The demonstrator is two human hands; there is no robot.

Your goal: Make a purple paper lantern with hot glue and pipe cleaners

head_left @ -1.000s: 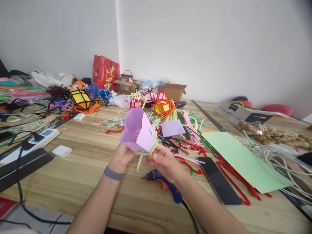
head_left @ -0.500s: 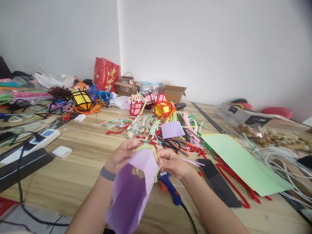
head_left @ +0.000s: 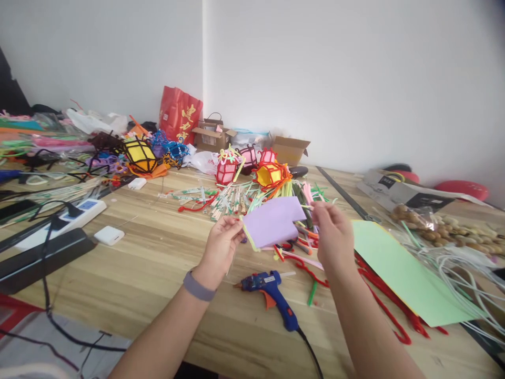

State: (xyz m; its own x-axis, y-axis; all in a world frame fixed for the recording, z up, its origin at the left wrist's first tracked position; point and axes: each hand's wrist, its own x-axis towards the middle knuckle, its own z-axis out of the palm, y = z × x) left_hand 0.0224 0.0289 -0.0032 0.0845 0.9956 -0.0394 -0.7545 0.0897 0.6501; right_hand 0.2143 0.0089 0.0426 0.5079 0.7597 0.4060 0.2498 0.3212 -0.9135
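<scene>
My left hand (head_left: 224, 239) pinches a folded purple paper piece (head_left: 268, 229) at its left end, where a yellow-green pipe cleaner (head_left: 249, 236) edges it. The paper is held above the table. To its right, my right hand (head_left: 333, 229) is closed, thumb and fingers together, by the paper's right side. A thin pale strip shows at those fingertips, but I cannot tell whether it is gripped. Below the hands lies a blue glue gun (head_left: 272, 289) with an orange trigger, its nozzle pointing left. Red pipe cleaners (head_left: 305, 268) lie beside my right wrist.
Pipe-cleaner lanterns (head_left: 270, 175) and a heap of sticks (head_left: 232, 202) lie behind my hands. On the right are green paper sheets (head_left: 402, 268) and white cables (head_left: 453, 284). A power strip (head_left: 65, 221) and white charger (head_left: 109, 235) sit left; the glue gun's cord trails toward me.
My right hand has left the paper's trimmed edge and moved right and up. My left hand has turned the paper sideways and moved it farther off, uncovering the glue gun.
</scene>
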